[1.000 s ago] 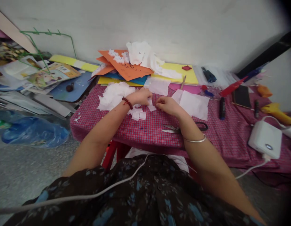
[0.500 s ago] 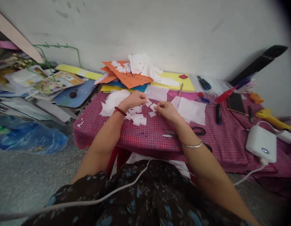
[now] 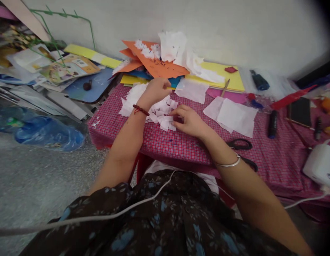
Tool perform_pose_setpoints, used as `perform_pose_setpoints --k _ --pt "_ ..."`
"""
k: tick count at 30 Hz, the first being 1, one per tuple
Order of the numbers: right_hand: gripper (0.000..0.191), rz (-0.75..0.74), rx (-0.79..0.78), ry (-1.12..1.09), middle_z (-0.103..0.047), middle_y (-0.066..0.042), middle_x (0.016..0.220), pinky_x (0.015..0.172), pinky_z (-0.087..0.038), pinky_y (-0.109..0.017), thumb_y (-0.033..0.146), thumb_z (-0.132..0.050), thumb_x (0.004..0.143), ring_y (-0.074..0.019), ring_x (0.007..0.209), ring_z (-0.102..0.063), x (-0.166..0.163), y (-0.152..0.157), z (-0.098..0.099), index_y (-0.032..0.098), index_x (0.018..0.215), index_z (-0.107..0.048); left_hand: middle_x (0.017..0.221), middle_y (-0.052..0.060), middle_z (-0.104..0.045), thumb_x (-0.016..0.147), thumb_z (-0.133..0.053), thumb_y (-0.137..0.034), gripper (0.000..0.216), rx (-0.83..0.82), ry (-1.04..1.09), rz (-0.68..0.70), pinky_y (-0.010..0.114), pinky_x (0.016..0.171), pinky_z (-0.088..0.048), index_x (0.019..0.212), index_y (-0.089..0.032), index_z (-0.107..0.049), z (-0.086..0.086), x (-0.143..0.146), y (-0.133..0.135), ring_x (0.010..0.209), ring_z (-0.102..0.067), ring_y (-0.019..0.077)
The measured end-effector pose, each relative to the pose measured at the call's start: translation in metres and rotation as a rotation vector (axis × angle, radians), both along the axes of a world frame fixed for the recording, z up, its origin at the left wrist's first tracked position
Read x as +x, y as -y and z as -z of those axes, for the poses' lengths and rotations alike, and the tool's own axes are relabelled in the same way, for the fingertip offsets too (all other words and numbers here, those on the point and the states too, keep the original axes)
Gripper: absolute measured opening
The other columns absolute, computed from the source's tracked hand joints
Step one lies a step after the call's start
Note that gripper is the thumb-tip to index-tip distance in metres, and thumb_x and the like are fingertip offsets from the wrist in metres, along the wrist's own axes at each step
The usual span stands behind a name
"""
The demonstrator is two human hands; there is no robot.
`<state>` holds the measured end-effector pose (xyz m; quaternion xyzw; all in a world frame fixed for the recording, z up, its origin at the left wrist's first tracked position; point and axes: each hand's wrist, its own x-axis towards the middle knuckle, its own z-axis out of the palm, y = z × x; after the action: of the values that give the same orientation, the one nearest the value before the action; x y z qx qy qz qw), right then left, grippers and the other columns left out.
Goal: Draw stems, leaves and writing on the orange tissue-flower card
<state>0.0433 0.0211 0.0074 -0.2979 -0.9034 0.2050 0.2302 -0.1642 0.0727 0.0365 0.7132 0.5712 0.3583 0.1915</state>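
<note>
A heap of small white paper squares lies on the red checked tablecloth. My left hand hovers at the far edge of the heap, by a pile of crumpled white scraps. Its fingers are curled under, hiding whatever they hold. A red bead bracelet is on that wrist. My right hand rests on the cloth to the right of the squares, fingers stretched left with the tips touching them. A silver bangle circles that wrist.
Black-handled scissors lie by my right forearm, with white sheets and a black marker beyond. Orange and yellow paper sit against the wall. A white box is at the right; a blue bag lies on the floor.
The view has tilted down and left. Both hands were pinching one paper square between them; they have come apart, the left drawn back toward the scraps, the right lowered onto the squares.
</note>
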Motion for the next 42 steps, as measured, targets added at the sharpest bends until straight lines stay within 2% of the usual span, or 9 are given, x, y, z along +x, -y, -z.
perform_pose_setpoints --k 2,5,9,12,14,17,32,38,42 --pt "0.023 -0.005 0.047 0.056 -0.063 -0.010 0.101 0.087 -0.046 -0.040 0.022 -0.066 0.080 -0.0250 0.094 -0.059 -0.006 0.000 0.005 0.018 0.102 -0.069 0.092 0.009 -0.071 0.076 -0.061 -0.018 0.015 0.013 -0.065 -0.033 0.034 0.087 -0.046 0.087 -0.014 -0.071 -0.004 0.003 0.004 0.089 -0.061 0.0205" --pt "0.007 0.079 0.019 0.002 -0.064 -0.007 0.088 0.082 -0.044 -0.038 0.020 -0.060 0.083 -0.0226 0.087 -0.058 -0.012 -0.006 0.011 0.019 0.083 -0.067 0.090 0.008 -0.071 0.078 -0.059 -0.018 0.015 0.023 -0.087 -0.021 0.031 0.082 -0.046 0.086 -0.014 -0.071 -0.010 0.007 0.011 0.085 -0.061 0.0186" --pt "0.015 0.243 -0.323 -0.342 -0.061 -0.002 0.071 0.067 -0.042 -0.032 0.027 -0.058 0.085 -0.0164 0.068 -0.055 -0.010 -0.014 0.013 0.020 0.071 -0.058 0.074 0.005 -0.066 0.080 -0.056 -0.020 0.015 0.026 -0.062 0.069 0.029 0.071 -0.044 0.072 -0.014 -0.067 -0.018 0.008 0.019 0.074 -0.058 0.0165" --pt "0.019 0.306 -0.593 -0.567 -0.060 0.001 0.064 0.059 -0.040 -0.028 0.033 -0.059 0.085 -0.0125 0.058 -0.051 -0.004 -0.016 0.010 0.021 0.070 -0.056 0.070 0.003 -0.063 0.086 -0.052 -0.028 0.025 -0.039 -0.005 0.252 0.027 0.065 -0.042 0.069 -0.015 -0.065 -0.022 0.008 0.023 0.070 -0.056 0.0146" --pt "0.019 0.332 -0.653 -0.656 -0.060 0.002 0.062 0.058 -0.038 -0.027 0.034 -0.062 0.082 -0.0108 0.055 -0.049 -0.001 -0.017 0.008 0.021 0.069 -0.057 0.070 0.003 -0.063 0.088 -0.050 -0.034 0.029 -0.099 0.012 0.385 0.025 0.062 -0.041 0.072 -0.016 -0.065 -0.023 0.009 0.024 0.067 -0.056 0.0132" --pt "0.021 0.332 -0.670 -0.734 -0.060 0.003 0.060 0.058 -0.037 -0.025 0.037 -0.068 0.077 -0.0099 0.055 -0.048 0.003 -0.017 0.006 0.021 0.067 -0.058 0.065 0.001 -0.060 0.082 -0.057 -0.033 0.022 -0.143 0.016 0.429 0.024 0.058 -0.037 0.071 -0.015 -0.065 -0.022 0.014 0.025 0.061 -0.051 0.0110" --pt "0.019 0.374 -0.637 -0.686 -0.054 0.003 0.055 0.055 -0.035 -0.027 0.030 -0.063 0.081 -0.0096 0.053 -0.044 0.007 -0.018 0.004 0.021 0.066 -0.056 0.058 -0.001 -0.056 0.073 -0.059 -0.013 0.011 -0.133 0.101 0.199 0.025 0.054 -0.035 0.062 -0.015 -0.060 -0.019 0.019 0.026 0.055 -0.049 0.0099" --pt "0.017 0.314 -0.770 -0.706 -0.058 0.003 0.065 0.055 -0.037 -0.027 0.032 -0.068 0.076 -0.0102 0.054 -0.049 0.008 -0.016 0.000 0.022 0.086 -0.060 0.059 0.000 -0.056 0.080 -0.059 -0.012 0.017 -0.217 0.350 0.274 0.024 0.056 -0.038 0.063 -0.016 -0.059 -0.015 0.021 0.023 0.055 -0.050 0.0079" --pt "0.018 0.281 -0.765 -0.696 -0.056 0.004 0.059 0.053 -0.035 -0.026 0.035 -0.069 0.075 -0.0090 0.052 -0.046 0.007 -0.015 -0.002 0.021 0.076 -0.058 0.061 0.001 -0.059 0.082 -0.059 -0.012 0.017 -0.258 0.400 0.287 0.023 0.055 -0.038 0.065 -0.016 -0.061 -0.011 0.023 0.021 0.055 -0.051 0.0075"
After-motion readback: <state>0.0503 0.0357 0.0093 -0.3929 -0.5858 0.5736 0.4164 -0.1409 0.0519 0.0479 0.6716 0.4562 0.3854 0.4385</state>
